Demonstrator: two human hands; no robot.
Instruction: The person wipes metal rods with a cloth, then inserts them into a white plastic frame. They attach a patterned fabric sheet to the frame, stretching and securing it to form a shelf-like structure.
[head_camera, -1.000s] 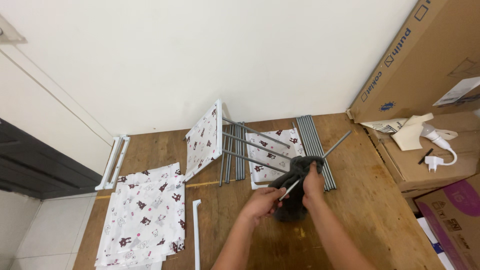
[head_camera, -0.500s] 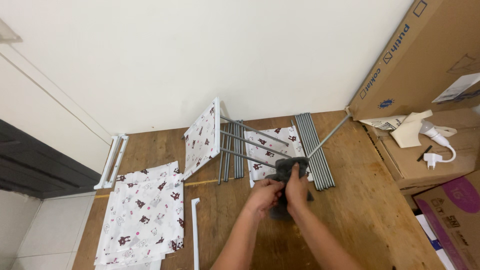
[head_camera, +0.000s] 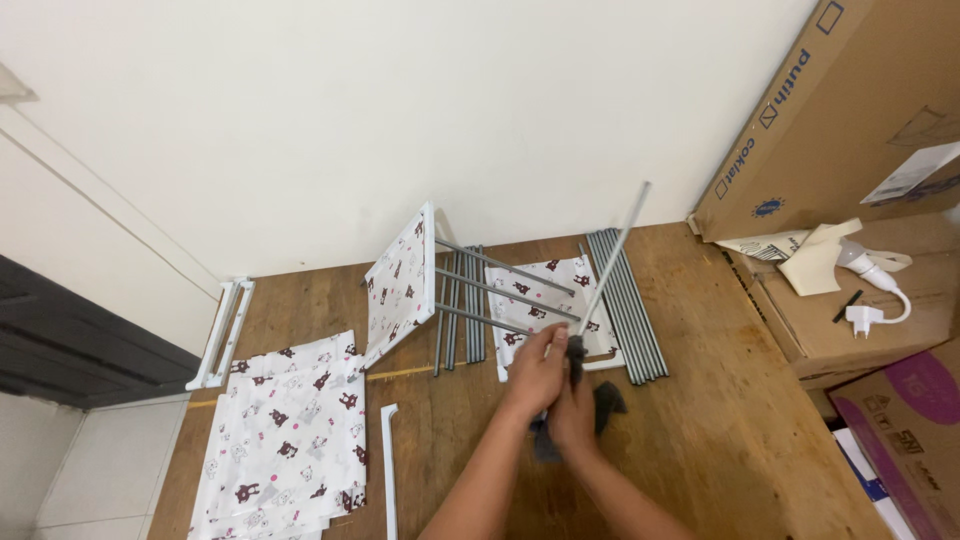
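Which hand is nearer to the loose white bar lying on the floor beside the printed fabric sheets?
Left. The left hand is on the grey rod, on the side nearer the white bar. The right hand holds the dark cloth, farther away.

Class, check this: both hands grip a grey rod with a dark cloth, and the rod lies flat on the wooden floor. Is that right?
Not quite. In the head view the rod does not lie flat: it tilts up towards the wall. Both hands, left hand and right hand, do grip it with the dark cloth above the wooden floor.
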